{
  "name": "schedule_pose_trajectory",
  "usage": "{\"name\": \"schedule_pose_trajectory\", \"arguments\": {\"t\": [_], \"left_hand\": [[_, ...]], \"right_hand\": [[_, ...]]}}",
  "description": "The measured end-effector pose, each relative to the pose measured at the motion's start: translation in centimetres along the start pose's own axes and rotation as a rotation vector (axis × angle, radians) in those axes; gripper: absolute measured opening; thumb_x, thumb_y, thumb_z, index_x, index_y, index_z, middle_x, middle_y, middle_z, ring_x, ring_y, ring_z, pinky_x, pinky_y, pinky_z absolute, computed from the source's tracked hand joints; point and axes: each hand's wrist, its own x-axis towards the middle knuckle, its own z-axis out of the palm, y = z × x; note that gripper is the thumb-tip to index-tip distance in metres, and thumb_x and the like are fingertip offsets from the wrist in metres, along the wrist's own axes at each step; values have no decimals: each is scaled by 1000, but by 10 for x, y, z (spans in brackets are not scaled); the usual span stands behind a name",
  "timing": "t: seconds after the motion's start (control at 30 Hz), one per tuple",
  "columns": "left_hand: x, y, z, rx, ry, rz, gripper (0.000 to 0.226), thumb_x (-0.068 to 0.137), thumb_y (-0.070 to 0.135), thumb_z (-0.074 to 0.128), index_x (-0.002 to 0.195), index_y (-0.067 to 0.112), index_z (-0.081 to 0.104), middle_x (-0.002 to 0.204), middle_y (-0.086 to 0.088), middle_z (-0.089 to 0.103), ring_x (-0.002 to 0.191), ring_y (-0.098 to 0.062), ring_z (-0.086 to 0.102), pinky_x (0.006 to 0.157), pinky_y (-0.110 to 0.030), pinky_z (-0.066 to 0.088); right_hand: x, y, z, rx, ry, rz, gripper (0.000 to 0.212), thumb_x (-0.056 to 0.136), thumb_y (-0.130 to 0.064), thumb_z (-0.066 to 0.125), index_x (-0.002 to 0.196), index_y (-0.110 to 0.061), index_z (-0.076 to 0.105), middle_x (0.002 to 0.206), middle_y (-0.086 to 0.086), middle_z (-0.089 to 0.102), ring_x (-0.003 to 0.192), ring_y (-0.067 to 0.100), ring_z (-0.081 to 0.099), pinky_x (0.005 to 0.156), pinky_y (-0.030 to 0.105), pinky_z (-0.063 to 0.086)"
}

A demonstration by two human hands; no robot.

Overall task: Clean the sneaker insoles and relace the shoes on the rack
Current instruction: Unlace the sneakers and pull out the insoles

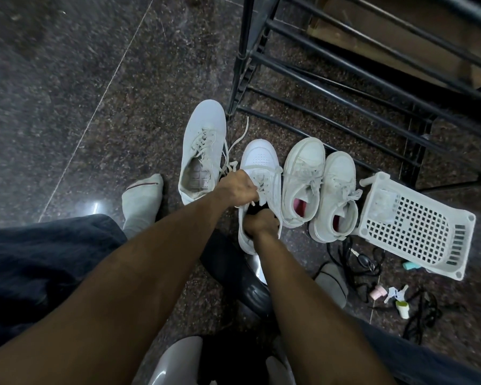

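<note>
Item: white sneaker (261,173), on the dark speckled stone floor (67,93), second from the left in a row of four white shoes, toe pointing far. Laces partly loose at the tongue.

Left hand (238,190): fingers curled over the tongue and lace area, gripping it and seemingly pulling the opening wide.

Right hand (261,225): plunged into the heel opening; fingers hidden inside the shoe, so whether they hold the insole cannot be told.

Left neighbour: larger white lace-up sneaker (203,151), its insole visible in the opening, laces trailing loose toward the rack.

Right neighbours: pair of white sneakers (320,187) with pink lining, laced, standing just beside the held shoe and touching each other.

Black metal shoe rack (345,79): far right, bars bare where visible; all four shoes are off it.

White perforated plastic basket (417,226): tipped on its side at the right, just beside the pair.

Sundries: black cords, keys (397,293) and small containers scattered on the floor near right.

Step in hand, as judged: drawing the insole out of the second sneaker for cleaning; the task looks at an early stage.

Next move calls for: a firm hold on the tongue while the inner hand peels the insole up from the heel and slides it out without buckling it.
</note>
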Motion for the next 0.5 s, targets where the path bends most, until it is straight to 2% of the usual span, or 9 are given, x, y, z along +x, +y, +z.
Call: {"name": "schedule_pose_trajectory", "arguments": {"t": [0.1, 0.23, 0.37, 0.43, 0.5], "left_hand": [[-1, -1, 2, -7, -7, 15, 6, 74, 21, 73, 76, 15, 73, 80, 6, 57, 81, -18, 68, 84, -38, 58], [0, -4, 4, -23, -2, 15, 19, 74, 21, 71, 85, 7, 76, 85, 7, 65, 96, -17, 68, 87, -33, 56], [2, -7, 7, -61, 7, 11, 16, 76, 22, 71, 86, 11, 78, 105, 4, 74, 99, -13, 67, 90, -29, 54], [2, -8, 6, -72, 17, 13, 15, 77, 21, 72, 88, 15, 79, 112, 8, 72, 99, -10, 65, 89, -24, 52], [2, -8, 7, -70, 23, 19, 16, 78, 21, 72, 91, 15, 79, 114, 10, 70, 100, -9, 65, 86, -21, 50]], "right_hand": [[3, -2, -4, 22, -32, 37, 49, 89, -47, 48, 125, -14, 56, 127, 17, 56, 119, 35, 52, 99, 43, 46], [6, -4, -3, 16, -88, 65, 46, 84, -44, 50, 117, -14, 59, 124, 18, 58, 113, 36, 54, 97, 45, 48], [3, -2, 1, -24, -30, 48, 54, 89, -51, 44, 128, -14, 54, 134, 17, 53, 124, 36, 48, 103, 44, 43], [-2, -2, -2, -1, -4, -17, 49, 92, -46, 43, 128, -14, 54, 132, 15, 55, 122, 34, 51, 98, 39, 44], [-6, -1, -7, 74, 16, -92, 36, 95, -34, 46, 122, -13, 58, 125, 12, 61, 114, 32, 57, 85, 33, 45]]}}
